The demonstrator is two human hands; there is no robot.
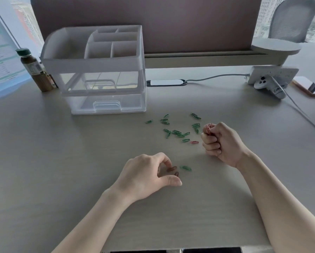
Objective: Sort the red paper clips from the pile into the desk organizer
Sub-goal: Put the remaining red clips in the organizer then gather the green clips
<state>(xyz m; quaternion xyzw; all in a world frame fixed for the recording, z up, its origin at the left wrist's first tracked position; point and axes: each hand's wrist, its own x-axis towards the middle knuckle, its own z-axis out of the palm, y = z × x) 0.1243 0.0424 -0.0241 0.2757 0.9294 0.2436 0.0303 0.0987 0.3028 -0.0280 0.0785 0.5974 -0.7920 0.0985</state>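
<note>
Now right hand (pixel 221 143) curled tight around a bunch of red paper clips (pixel 208 127), left hand (pixel 149 177) with fingers apart over two red clips (pixel 172 168) on the desk (pixel 61 161), green clips (pixel 176 133) scattered nearby, white desk organizer (pixel 96 68) far behind.

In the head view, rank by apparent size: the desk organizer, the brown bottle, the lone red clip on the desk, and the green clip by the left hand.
1. desk organizer
2. brown bottle
3. red clip and green clip: they look alike; the green one lies nearer the camera, so no ranking.
</note>
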